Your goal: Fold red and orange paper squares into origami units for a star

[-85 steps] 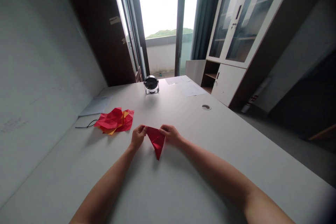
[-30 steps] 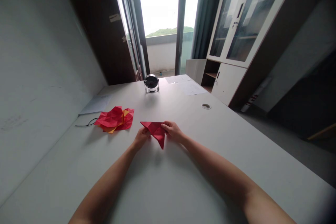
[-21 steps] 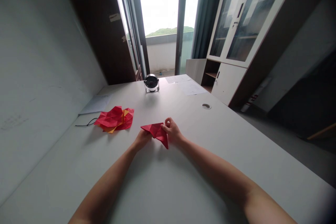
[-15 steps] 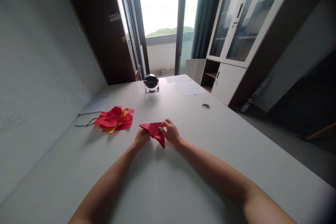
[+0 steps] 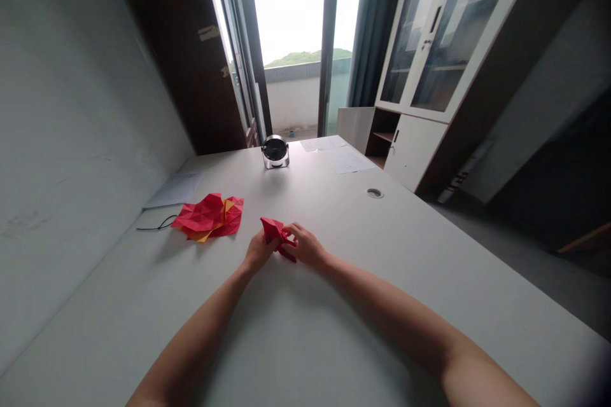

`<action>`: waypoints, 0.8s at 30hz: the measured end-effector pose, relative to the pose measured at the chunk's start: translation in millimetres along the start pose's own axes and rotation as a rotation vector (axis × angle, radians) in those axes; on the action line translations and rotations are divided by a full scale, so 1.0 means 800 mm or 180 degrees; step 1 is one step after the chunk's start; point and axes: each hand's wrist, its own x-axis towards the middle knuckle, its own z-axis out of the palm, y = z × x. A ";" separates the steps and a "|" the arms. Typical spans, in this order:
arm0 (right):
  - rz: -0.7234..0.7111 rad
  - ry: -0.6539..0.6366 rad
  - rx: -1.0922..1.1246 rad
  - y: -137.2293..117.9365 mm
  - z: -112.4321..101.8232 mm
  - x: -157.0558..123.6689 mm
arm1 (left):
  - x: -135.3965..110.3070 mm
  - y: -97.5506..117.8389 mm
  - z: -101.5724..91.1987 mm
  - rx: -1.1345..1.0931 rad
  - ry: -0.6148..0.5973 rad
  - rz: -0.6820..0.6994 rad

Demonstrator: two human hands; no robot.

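Note:
A piece of folded red paper [image 5: 272,229] is held between my two hands, just above the white table. My left hand [image 5: 259,250] grips its left side, with the thumb lying across the front. From the right, my right hand [image 5: 304,245] closes its fingers on the paper's other side. One red corner points up to the upper left and another sticks out below the right fingers. The middle of the paper is partly hidden by my fingers.
Creased red and orange paper sheets [image 5: 207,217] lie to the left, beside a thin black cord [image 5: 155,227]. A small round black fan-like device [image 5: 275,151] stands farther back. White papers [image 5: 351,159] rest near the far right edge, beyond a round cable hole [image 5: 375,193].
The red paper has turned and looks more bunched between my hands. My right hand has moved slightly down and left, its fingers now over the paper's middle.

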 end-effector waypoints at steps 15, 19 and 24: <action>0.0200 0.0177 0.0073 -0.005 0.001 -0.001 | -0.009 0.000 0.007 0.0714 0.0071 0.0500; 0.0408 0.0433 -0.0162 -0.002 0.003 0.001 | -0.012 0.006 0.008 0.0597 0.0211 0.0589; 0.0633 0.0556 -0.0258 -0.005 0.002 0.002 | -0.014 0.009 0.004 0.1063 0.0429 0.0433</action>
